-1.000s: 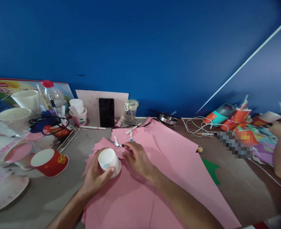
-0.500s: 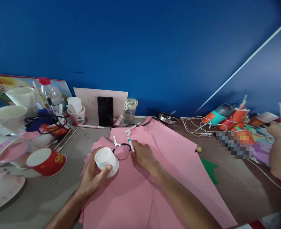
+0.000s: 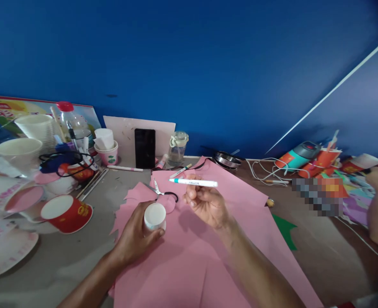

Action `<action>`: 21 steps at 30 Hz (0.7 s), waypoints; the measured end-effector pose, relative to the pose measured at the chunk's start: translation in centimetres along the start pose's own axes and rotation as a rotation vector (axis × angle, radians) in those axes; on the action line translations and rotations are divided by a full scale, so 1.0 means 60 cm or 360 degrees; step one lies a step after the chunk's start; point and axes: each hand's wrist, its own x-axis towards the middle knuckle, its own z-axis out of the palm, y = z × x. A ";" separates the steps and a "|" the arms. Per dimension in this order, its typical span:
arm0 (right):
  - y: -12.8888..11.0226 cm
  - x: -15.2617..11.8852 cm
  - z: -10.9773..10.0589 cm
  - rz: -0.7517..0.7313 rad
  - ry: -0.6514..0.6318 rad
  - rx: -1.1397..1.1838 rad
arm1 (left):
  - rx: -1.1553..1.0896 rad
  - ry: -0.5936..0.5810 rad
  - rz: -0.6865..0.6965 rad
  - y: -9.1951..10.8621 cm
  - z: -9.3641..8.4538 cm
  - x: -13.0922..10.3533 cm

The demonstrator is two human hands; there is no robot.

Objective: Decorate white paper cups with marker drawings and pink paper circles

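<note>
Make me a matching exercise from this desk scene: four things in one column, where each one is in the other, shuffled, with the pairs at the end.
Things:
1. Black phone
2. White marker with a teal end
3. Scissors
4. Small white cup

Places:
A. Held in the left hand
B. Lying on the pink paper
C. Standing upright in front of the pale board
D. Held in the right hand

Right pairs: 1-C, 2-D, 3-B, 4-A

white-and-teal marker (image 3: 193, 182), white cup (image 3: 154, 215), pink paper (image 3: 166, 273), blue wall (image 3: 189, 72)
</note>
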 end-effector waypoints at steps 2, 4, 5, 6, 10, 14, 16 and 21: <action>0.003 -0.008 0.012 -0.0038 0.0049 -0.0113 | 0.0020 -0.0013 0.0000 0.000 0.001 -0.002; 0.009 -0.015 0.022 -0.0054 0.0135 -0.0223 | 0.0023 -0.0021 0.0017 0.001 0.001 -0.003; 0.013 -0.018 0.025 -0.0066 0.0180 -0.0268 | 0.0023 -0.0024 0.0025 0.002 0.000 -0.003; 0.017 -0.021 0.028 -0.0079 0.0211 -0.0319 | 0.0024 -0.0028 0.0033 0.004 0.000 -0.003; 0.029 -0.028 0.035 -0.0161 0.0182 -0.0599 | 0.0012 -0.0100 0.0079 0.014 -0.004 -0.002; 0.032 -0.030 0.037 -0.0303 0.0148 -0.0738 | 0.0003 -0.0175 0.0151 0.024 -0.007 -0.001; 0.032 -0.028 0.030 -0.0418 0.0207 -0.0841 | 0.0009 -0.0181 0.0177 0.027 -0.008 -0.002; 0.049 -0.009 -0.012 -0.0593 0.0181 -0.1956 | -0.0042 -0.0166 0.0192 0.027 -0.008 -0.003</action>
